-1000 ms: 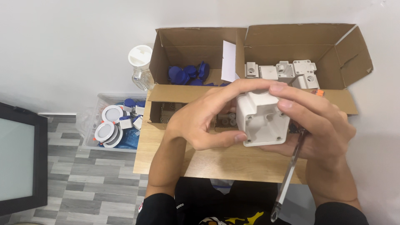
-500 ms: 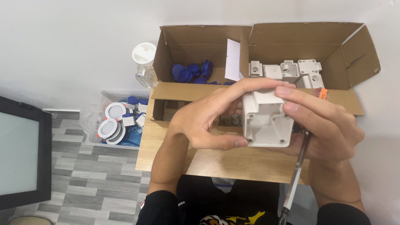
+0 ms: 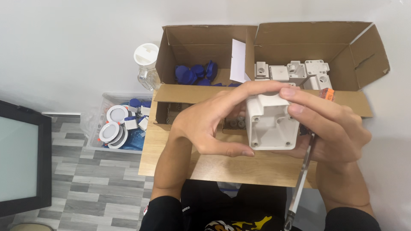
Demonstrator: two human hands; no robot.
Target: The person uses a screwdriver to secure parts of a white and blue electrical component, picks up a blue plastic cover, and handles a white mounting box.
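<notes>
Fingers [image 3: 257, 87] of the left hand [image 3: 205, 124] lie across the top edge of a white moulded housing [image 3: 272, 124], thumb pressed under its lower left corner; closed grip. The right hand [image 3: 334, 128] closes on the same housing from the other side, index and middle fingers laid over the top right. That hand also traps a screwdriver [image 3: 299, 179]: the metal shaft hangs down past the wrist, an orange handle end shows above the knuckles.

The housing is held above the wooden desk [image 3: 239, 167], clear of it, open face toward the camera, small holes at the corners.

Handling, judged: rigid plastic, light, smooth and probably a little slippery; thin walls could crack if squeezed hard. Best purchase looks to be across opposite outer walls or corners, as now.

Behind: a cardboard box [image 3: 274, 42] with two compartments, blue parts [image 3: 195, 72] left, more white housings [image 3: 295, 72] right. A clear bin of round white fittings [image 3: 113, 126] stands on the tiled floor [image 3: 85, 188], beside a lidded jar [image 3: 146, 64].
</notes>
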